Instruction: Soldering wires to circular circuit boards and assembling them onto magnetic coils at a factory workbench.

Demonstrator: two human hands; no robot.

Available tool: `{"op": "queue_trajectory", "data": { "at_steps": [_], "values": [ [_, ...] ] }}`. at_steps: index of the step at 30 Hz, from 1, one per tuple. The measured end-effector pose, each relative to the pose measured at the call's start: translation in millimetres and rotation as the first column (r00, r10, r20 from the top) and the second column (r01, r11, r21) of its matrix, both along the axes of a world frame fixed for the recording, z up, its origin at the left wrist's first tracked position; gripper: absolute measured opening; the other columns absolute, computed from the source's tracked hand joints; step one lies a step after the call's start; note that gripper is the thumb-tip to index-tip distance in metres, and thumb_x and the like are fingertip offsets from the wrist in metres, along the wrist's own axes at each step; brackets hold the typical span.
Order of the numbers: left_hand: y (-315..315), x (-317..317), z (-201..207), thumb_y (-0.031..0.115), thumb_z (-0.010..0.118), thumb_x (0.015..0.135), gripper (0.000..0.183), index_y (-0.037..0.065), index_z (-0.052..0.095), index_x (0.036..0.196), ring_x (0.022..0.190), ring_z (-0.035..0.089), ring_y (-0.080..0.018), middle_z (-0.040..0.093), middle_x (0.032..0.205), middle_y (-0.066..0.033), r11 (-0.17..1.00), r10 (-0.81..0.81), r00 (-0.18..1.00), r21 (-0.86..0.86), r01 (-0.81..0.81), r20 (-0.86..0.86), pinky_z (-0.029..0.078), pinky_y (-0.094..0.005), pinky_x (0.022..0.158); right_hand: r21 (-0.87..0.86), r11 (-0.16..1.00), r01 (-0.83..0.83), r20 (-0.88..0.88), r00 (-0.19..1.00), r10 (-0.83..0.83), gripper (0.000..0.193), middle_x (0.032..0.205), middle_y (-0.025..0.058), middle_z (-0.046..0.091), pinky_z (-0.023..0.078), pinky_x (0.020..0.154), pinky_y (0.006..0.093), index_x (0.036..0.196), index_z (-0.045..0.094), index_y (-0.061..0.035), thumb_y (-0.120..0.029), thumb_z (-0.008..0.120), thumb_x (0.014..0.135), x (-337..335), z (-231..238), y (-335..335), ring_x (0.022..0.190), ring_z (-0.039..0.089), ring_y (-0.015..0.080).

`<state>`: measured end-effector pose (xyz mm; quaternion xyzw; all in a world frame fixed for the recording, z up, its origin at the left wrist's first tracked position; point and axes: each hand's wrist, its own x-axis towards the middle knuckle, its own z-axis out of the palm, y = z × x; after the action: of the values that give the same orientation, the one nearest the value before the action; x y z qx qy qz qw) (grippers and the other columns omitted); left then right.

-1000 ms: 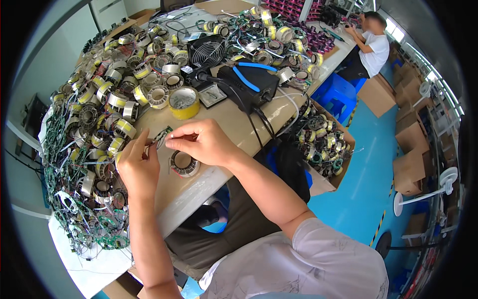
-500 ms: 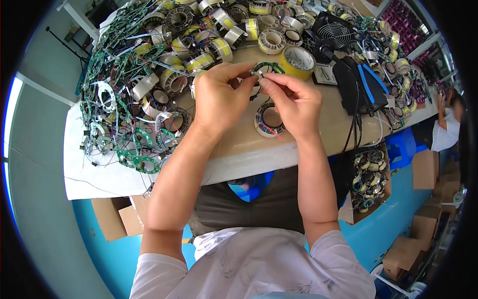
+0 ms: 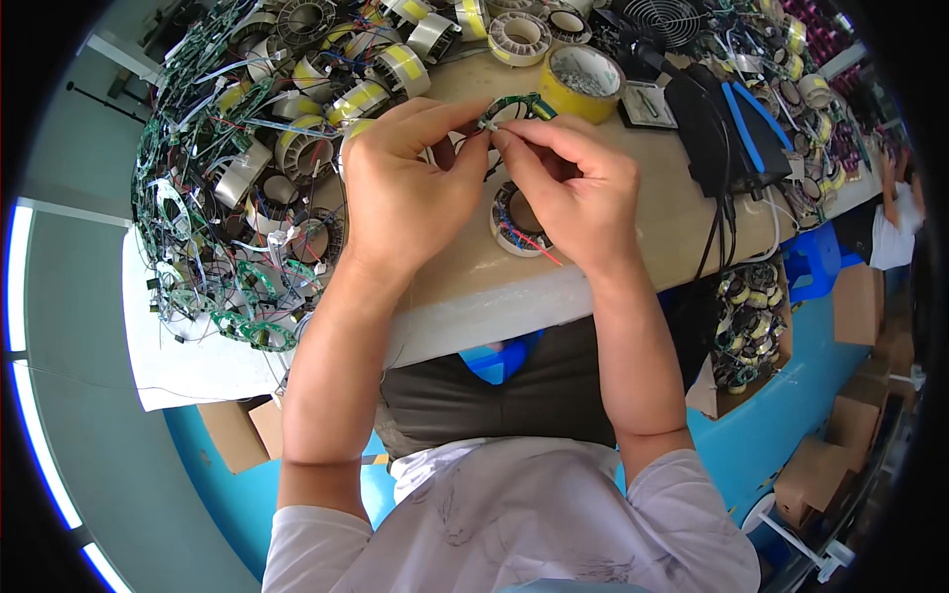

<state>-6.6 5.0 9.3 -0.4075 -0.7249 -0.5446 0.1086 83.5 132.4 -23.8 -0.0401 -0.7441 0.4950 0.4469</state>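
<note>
Over the table, my left hand [image 3: 407, 188] and my right hand [image 3: 578, 193] meet fingertip to fingertip at a green ring-shaped circuit board [image 3: 543, 107]. Both hands are closed in a pinch. Between the fingertips shows a small whitish piece [image 3: 490, 126], perhaps a wire connector on the board's leads; the fingers partly cover it. Dark wires hang below the ring. Beneath my hands a round wound coil [image 3: 507, 235] with red and blue wires lies on the tabletop, partly hidden by my right hand.
Heaped coils with yellow tape [image 3: 358, 102] and tangled green ring boards [image 3: 259, 282] fill the table's left. Farther back sit a yellow tape roll [image 3: 576, 106] holding small parts, blue-handled pliers [image 3: 743, 127] and a black device [image 3: 707, 148]. A carton of coils [image 3: 748, 326] stands below right.
The view has shifted, so the table's contents appear displaced. My hands remain together at the ring board, fingertips still pinched, with only a slight change in their pose.
</note>
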Motion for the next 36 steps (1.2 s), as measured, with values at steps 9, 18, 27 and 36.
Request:
{"op": "queue_trajectory", "data": {
  "at_steps": [9, 18, 27, 36],
  "values": [
    [-3, 1, 4, -0.003, 0.075, 0.075, 0.022, 0.003, 0.078, 0.096, 0.059, 0.065, -0.0175, 0.070, 0.080, -0.0086, 0.996, 0.000, 0.983, -0.087, -0.017, -0.184, 0.051, -0.0290, 0.053, 0.021, 1.000, -0.004, 0.065, 0.998, 0.002, 0.009, 0.076, -0.0019, 0.063, 0.040, 0.055, 0.0184, 0.095, 0.076, 0.0029, 0.003, 0.075, 0.086, 5, 3, -1, 0.064, 0.053, 0.0016],
    [4, 6, -3, -0.008, 0.076, 0.075, 0.029, 0.003, 0.079, 0.101, 0.063, 0.064, -0.0166, 0.069, 0.081, -0.0084, 0.995, -0.025, 0.925, -0.101, -0.015, -0.379, 0.052, -0.0277, 0.056, 0.078, 0.992, 0.096, 0.032, 0.995, -0.098, 0.007, 0.067, 0.0054, 0.060, 0.044, 0.050, 0.0298, 0.078, 0.070, -0.0002, -0.001, 0.077, 0.078, 4, 1, 2, 0.054, 0.056, 0.0153],
    [3, 5, 0, -0.008, 0.076, 0.076, 0.026, 0.001, 0.077, 0.101, 0.057, 0.057, -0.0154, 0.066, 0.076, -0.0063, 0.993, 0.019, 0.941, -0.106, -0.058, -0.339, 0.046, -0.0292, 0.052, 0.219, 0.955, 0.199, -0.087, 0.979, -0.184, 0.005, 0.072, 0.0064, 0.066, 0.050, 0.058, 0.0374, 0.078, 0.072, -0.0062, -0.008, 0.075, 0.074, 2, 2, 1, 0.064, 0.063, 0.0256],
    [1, 6, -4, -0.007, 0.074, 0.079, 0.021, 0.000, 0.076, 0.098, 0.056, 0.051, -0.0107, 0.062, 0.073, -0.0027, 0.994, -0.004, 0.972, -0.108, -0.022, -0.235, 0.038, -0.0267, 0.048, 0.271, 0.919, 0.287, -0.082, 0.958, -0.275, 0.007, 0.069, 0.0021, 0.063, 0.050, 0.060, 0.0375, 0.076, 0.071, -0.0098, -0.010, 0.077, 0.072, 5, 3, -3, 0.067, 0.062, 0.0245]
  ]
}}
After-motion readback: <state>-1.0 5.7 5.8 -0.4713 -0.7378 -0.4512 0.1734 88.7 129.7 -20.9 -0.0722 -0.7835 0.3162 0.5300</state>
